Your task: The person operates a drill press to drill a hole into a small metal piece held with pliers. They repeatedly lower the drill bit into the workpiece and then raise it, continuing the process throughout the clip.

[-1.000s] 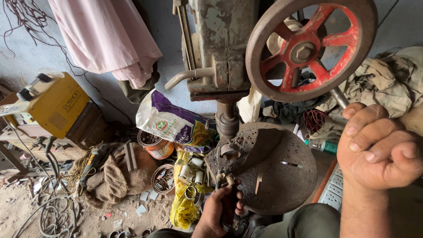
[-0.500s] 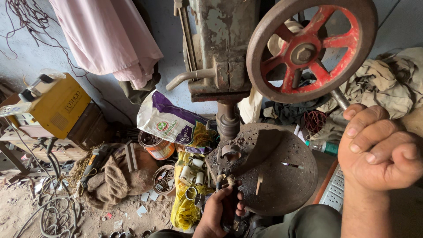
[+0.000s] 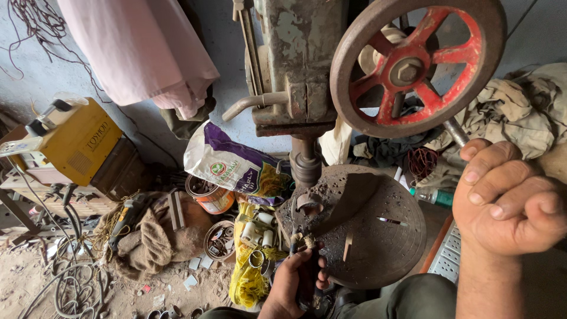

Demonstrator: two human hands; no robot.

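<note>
Item: small metal workpiece (image 3: 309,204), centre frame, on round drill table (image 3: 378,236) under spindle (image 3: 306,165). Likely rigid, heavy for size, sharp-edged; best gripped via pliers.

Left hand (image 3: 295,283): closed round pliers handles (image 3: 308,277), lower centre.

Right hand (image 3: 508,204): fist on feed handle (image 3: 456,133), right edge.

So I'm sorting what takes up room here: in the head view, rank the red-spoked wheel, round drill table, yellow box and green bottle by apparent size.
1. Red-spoked wheel and round drill table: they look about alike, and the wheel is nearer the camera, so I won't rank them.
2. Yellow box.
3. Green bottle, partly hidden.
</note>
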